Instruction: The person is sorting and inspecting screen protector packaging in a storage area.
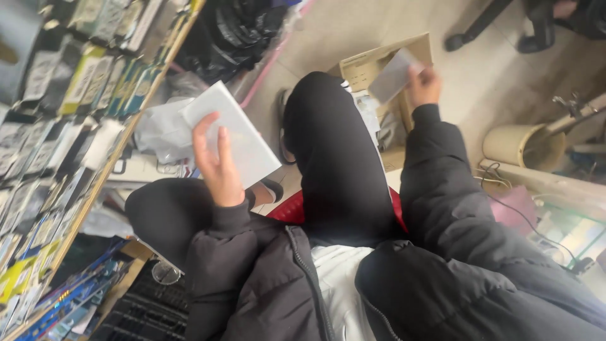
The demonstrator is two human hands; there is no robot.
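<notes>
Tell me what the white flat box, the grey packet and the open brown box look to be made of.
White flat box, in the left hand: likely smooth, matt card; crisp straight edges.
Grey packet, in the right hand: possibly plastic film or card; too blurred to tell.
Open brown box: corrugated cardboard by its dull tan flaps.

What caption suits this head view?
Seated person's left hand holds a white box; right hand lifts a grey packet.

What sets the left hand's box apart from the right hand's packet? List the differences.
The white box is larger and brighter; the grey packet is smaller and duller. The left hand holds the box beside the knee, while the right hand holds the packet over the cardboard carton. Both are flat and rectangular.
</notes>
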